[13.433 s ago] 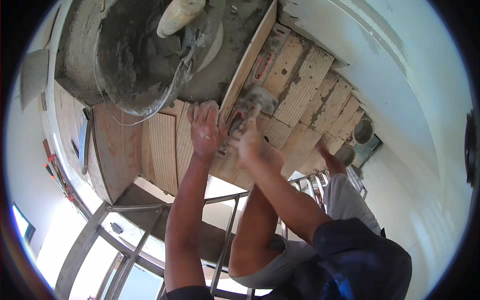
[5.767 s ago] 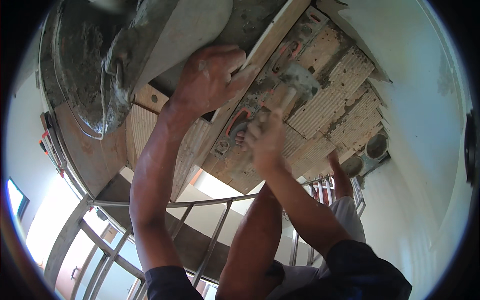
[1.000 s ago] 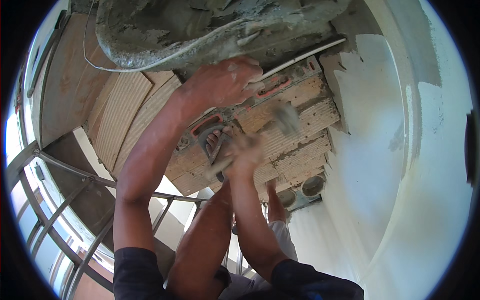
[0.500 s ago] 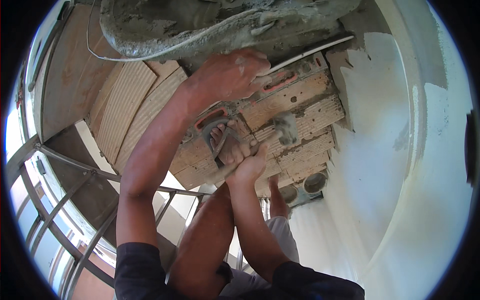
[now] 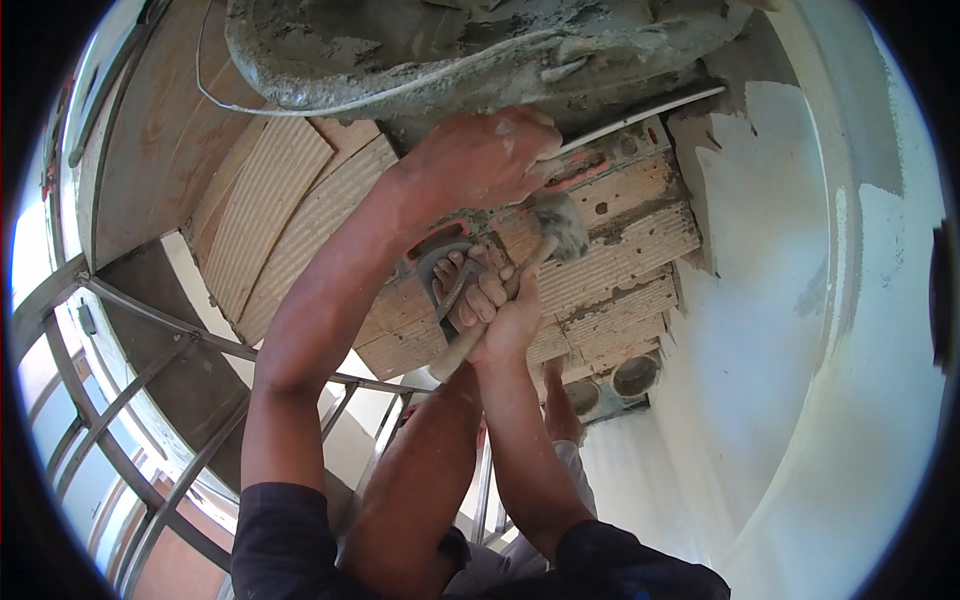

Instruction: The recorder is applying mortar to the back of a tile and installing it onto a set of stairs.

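Observation:
My left hand [image 5: 490,155] reaches forward with curled fingers on a cement-smeared spirit level [image 5: 590,172], which has red-rimmed cutouts. The level lies across the ribbed, wood-coloured tiles [image 5: 615,245]; my hand hides its middle. A thin white strip [image 5: 650,118] runs along the far side of the level, past my fingertips. My right hand [image 5: 510,325] is closed round the pale handle of a mallet [image 5: 460,355]. Its grey, cement-coated head is close to the near side of the level, right of my sandalled foot [image 5: 470,285]; whether it touches is unclear.
A tub of wet grey mortar [image 5: 330,90] with a wire handle stands at the far side. Loose tiles [image 5: 265,200] lie to the left, beside a metal railing [image 5: 190,320]. A partly plastered wall [image 5: 750,270] rises at right. Round pipe openings [image 5: 635,375] show nearer me.
The mallet head has moved away from me and slightly left, up toward the level, and its handle stands steeper. My left hand stays at the level while the whole view shifts slightly.

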Demonstrator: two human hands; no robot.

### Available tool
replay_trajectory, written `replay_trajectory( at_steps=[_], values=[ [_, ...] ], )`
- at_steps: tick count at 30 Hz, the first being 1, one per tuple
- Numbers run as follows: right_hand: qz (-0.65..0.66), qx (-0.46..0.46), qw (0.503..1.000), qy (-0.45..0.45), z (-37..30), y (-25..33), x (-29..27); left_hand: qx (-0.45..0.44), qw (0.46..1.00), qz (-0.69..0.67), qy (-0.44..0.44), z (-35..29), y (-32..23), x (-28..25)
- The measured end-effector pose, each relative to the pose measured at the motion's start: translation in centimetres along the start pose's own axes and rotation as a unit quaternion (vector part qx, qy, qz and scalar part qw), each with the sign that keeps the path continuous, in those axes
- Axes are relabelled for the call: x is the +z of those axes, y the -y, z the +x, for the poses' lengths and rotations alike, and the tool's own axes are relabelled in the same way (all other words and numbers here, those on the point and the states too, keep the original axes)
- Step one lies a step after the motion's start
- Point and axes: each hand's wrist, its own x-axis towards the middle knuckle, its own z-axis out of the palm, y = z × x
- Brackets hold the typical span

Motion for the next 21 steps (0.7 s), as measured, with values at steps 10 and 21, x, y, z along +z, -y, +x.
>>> replay_trajectory(
  at_steps=[10, 21],
  values=[
    [-0.036, 0.016, 0.997, -0.067, -0.4, 1.1, 0.8, -0.033, 0.999, -0.001, 0.034, 0.3, -0.6, 0.0],
    [0.017, -0.098, 0.982, -0.163, 0.2, 1.0, 0.9, -0.023, 0.999, 0.011, 0.041, 0.6, -1.0, -0.4]
  ],
)
